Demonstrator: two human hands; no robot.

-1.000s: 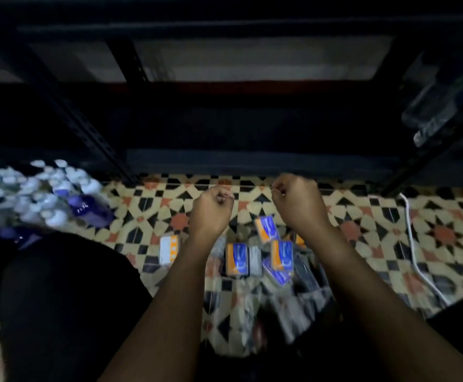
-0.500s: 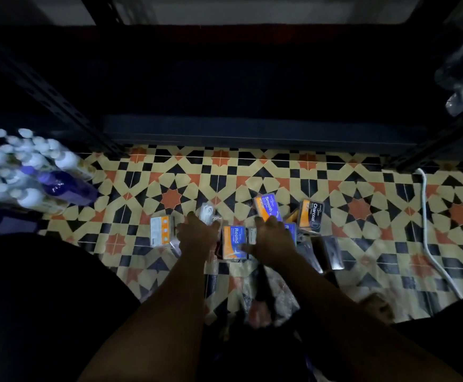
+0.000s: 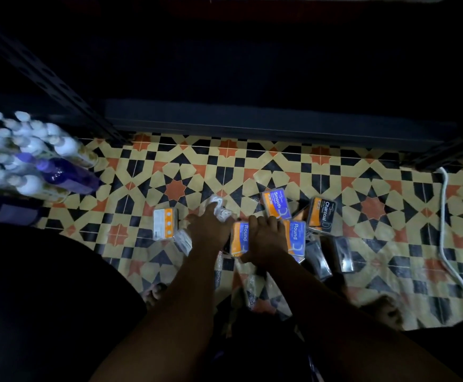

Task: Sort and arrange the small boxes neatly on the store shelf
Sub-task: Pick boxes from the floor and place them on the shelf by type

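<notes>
Small boxes scattered on patterned floor tiles [image 3: 175,172] at centre, left hand [image 3: 209,228] fingers pinching crumpled clear wrap [image 3: 219,206], right hand [image 3: 264,244] fingers spread flat over "Round" box [image 3: 240,238], "Smooth" box [image 3: 275,206] at 1 o'clock, "Charcoal" box [image 3: 321,215] at 2 o'clock, dark shelf [image 3: 252,125] at 12 o'clock, bottles [image 3: 32,158] at 9 o'clock

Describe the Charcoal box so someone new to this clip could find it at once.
Start at the patterned tile floor before the dark shelf, then find the cluster of small boxes by the hands. The Charcoal box is farthest right of the labelled ones; unlike the blue-and-orange Smooth box, it is black and orange.
</notes>
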